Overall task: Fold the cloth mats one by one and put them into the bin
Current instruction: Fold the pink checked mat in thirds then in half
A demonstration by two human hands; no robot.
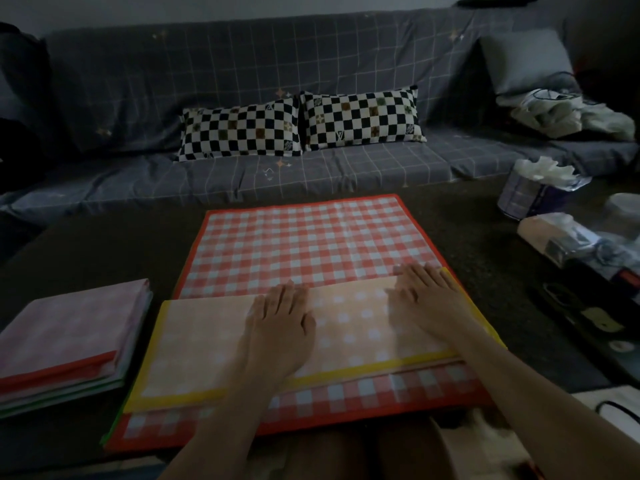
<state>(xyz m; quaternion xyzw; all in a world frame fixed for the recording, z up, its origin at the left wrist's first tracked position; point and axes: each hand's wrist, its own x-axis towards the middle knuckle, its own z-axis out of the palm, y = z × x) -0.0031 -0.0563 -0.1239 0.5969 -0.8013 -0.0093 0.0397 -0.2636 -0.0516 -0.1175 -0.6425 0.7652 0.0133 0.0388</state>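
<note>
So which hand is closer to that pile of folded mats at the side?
The left. The left hand lies flat on the yellow-edged mat, nearer the folded pile, though not touching it. The right hand presses the same mat's far side.

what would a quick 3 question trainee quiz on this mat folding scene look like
1. True or false: both hands lie flat on the yellow-edged mat.
2. Where is the stack of folded mats? A) on the sofa B) left of the red checked mat C) beside the tissue box
3. Fill in: the yellow-edged mat lies on top of the ____ checked mat.

Key
1. True: left hand and right hand press it, fingers spread, gripping nothing.
2. B
3. red
</note>
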